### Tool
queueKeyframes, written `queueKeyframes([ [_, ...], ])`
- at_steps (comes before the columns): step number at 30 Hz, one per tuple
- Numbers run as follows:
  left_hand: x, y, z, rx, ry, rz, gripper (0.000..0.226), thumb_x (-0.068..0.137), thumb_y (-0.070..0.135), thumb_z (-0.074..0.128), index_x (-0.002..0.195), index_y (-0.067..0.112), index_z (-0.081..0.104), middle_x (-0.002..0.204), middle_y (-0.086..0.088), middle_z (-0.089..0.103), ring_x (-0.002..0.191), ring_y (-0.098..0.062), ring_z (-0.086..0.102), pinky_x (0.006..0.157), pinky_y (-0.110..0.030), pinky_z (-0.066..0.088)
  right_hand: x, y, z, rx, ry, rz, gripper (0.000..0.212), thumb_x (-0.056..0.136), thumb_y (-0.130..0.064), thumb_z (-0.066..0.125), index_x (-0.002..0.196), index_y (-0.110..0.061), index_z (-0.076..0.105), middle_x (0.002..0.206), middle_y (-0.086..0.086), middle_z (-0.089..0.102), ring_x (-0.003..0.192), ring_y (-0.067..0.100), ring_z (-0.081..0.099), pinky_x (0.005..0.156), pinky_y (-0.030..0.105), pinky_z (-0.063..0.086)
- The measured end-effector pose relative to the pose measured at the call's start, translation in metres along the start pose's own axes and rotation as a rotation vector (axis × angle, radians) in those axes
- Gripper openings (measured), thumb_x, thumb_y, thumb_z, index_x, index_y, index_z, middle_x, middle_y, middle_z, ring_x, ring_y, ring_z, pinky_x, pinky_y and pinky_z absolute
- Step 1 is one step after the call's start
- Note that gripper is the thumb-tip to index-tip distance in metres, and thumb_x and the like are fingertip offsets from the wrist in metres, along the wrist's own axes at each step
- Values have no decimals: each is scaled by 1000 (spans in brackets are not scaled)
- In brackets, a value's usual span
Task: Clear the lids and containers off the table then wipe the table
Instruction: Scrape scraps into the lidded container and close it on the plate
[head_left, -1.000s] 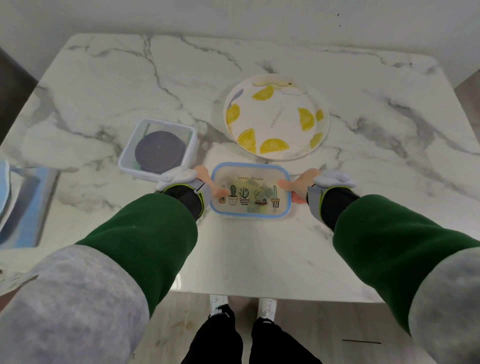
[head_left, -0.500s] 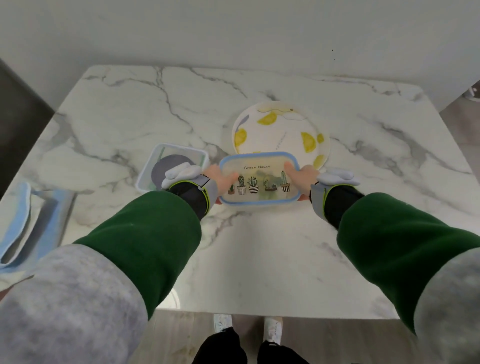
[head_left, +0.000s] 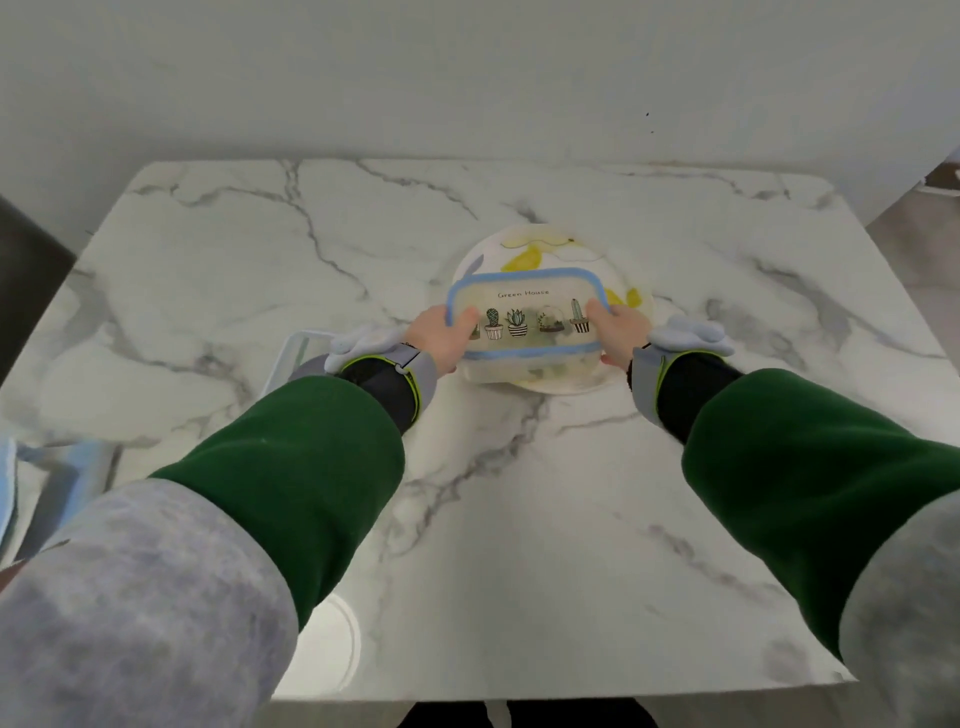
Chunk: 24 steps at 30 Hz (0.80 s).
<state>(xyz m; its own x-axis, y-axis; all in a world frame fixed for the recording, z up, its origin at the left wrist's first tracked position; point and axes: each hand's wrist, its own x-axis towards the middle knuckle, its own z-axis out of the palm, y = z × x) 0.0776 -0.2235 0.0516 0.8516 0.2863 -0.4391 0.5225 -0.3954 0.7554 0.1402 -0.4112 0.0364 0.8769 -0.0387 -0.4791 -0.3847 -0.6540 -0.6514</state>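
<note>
Both ends of the cactus-print container (head_left: 524, 317) are gripped; left hand (head_left: 434, 338) leftmost, right hand (head_left: 623, 338) rightmost.

The left sleeve (head_left: 291, 467) and right sleeve (head_left: 810, 467) are dark green along the forearm and give way to mottled grey fabric nearer the shoulder. The left wristband (head_left: 379, 382) and right wristband (head_left: 685, 384) are black, edged in yellow-green, each with a grey strap. Beside each lies a pale, puffy piece, the left pad (head_left: 363, 338) and right pad (head_left: 696, 332). The left grip (head_left: 441, 338) and right grip (head_left: 618, 335) are ungloved. Black trousers (head_left: 571, 717) show at the bottom edge.
</note>
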Motion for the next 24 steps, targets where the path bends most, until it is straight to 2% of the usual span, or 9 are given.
queueKeyframes([
  [5,39,22,15,15,49,-4,33,98,36,41,114,11,56,111,-7,59,106,-28,59,97,-42,50,51,-8,-13,43,-2,-21,59,93,-49,38,129,-4,49,110,12,50,111,35,53,97,50,47],
  [9,68,38,32,1,66,-42,22,97,37,43,106,18,51,83,6,50,90,-21,52,98,-40,50,85,-8,-20,77,14,-45,43,92,-47,44,102,-4,46,84,3,47,89,29,48,87,41,47],
  [11,77,45,36,-8,67,-50,31,97,37,43,113,12,54,84,7,52,96,-23,54,100,-40,49,96,-7,-23,86,11,-80,49,93,-45,46,116,-3,48,97,5,53,98,26,49,83,33,39],
  [13,89,53,40,-6,66,-52,37,97,35,42,122,10,53,99,3,56,110,-25,56,101,-41,48,110,-8,-28,98,12,-124,50,93,-42,47,132,-10,46,117,6,56,110,26,53,83,29,35],
  [14,94,57,43,0,66,-52,38,97,35,42,124,10,52,108,0,58,113,-26,56,101,-41,48,116,-9,-30,98,10,-152,47,94,-41,47,131,-12,48,115,5,57,108,26,54,81,28,34],
  [16,106,63,48,-6,69,-59,38,97,35,42,126,10,50,119,-4,60,110,-27,56,99,-41,49,130,-11,-34,93,-3,-170,46,94,-39,47,131,-11,48,114,7,57,105,27,53,79,29,35],
  [19,121,68,54,-76,89,-66,38,98,33,42,129,11,48,113,0,57,94,-21,52,92,-37,51,146,-16,-34,121,-13,-151,51,94,-33,47,138,-7,40,135,12,50,113,26,49,88,32,37],
  [22,133,69,59,-154,115,-125,39,98,34,45,129,10,42,107,2,51,89,-20,50,85,-33,51,158,-18,-32,124,-19,-173,39,94,-27,48,124,-3,49,110,12,54,89,21,43,67,28,33],
  [24,139,69,61,-193,155,-169,31,96,34,48,116,14,37,101,2,46,84,-19,51,74,-26,50,166,-20,-31,130,-37,-168,28,94,-25,49,110,-2,49,96,8,44,85,19,37,54,23,26],
])
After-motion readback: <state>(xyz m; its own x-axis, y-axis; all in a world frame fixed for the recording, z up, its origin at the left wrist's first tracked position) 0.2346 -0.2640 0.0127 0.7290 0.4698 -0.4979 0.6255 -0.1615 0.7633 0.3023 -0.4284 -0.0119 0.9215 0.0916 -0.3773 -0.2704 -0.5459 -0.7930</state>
